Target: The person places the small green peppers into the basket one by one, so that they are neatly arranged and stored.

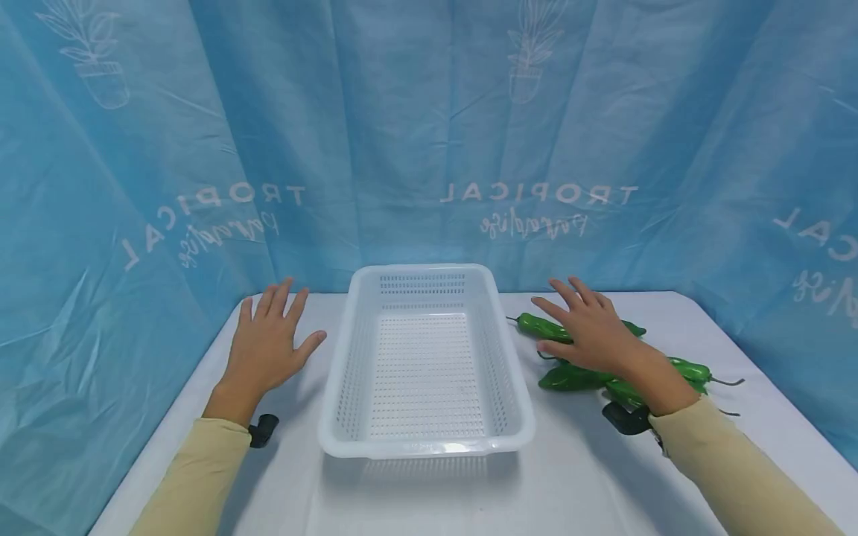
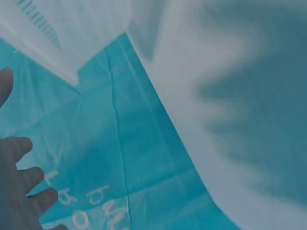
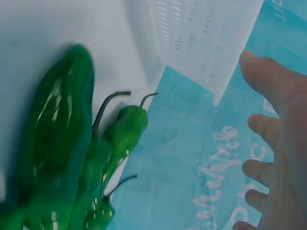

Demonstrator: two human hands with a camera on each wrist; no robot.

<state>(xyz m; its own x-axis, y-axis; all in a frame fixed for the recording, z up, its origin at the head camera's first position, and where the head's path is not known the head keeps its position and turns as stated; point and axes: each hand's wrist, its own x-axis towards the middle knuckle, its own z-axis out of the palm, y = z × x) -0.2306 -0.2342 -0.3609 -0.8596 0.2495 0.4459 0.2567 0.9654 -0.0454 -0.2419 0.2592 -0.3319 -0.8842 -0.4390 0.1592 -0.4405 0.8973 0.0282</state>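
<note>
A white plastic basket (image 1: 429,449) with slotted walls stands in the middle of the table, nothing inside it. To its left my left hand (image 1: 268,342) hovers with fingers spread and straight, holding nothing; the left wrist view shows its fingers (image 2: 33,179) at the lower left. On the basket's other side my right hand (image 1: 593,335) is held out over several green peppers (image 1: 573,377), its fingers spread and also holding nothing. In the right wrist view the glossy peppers (image 3: 57,134) with dark curved stems lie in a pile below the hand. My right hand partly hides them in the head view.
A white cloth covers the table (image 1: 429,506). Blue curtain (image 1: 402,149) with white mirrored lettering hangs close behind and along both sides of the table. A black strap mount sits on each wrist.
</note>
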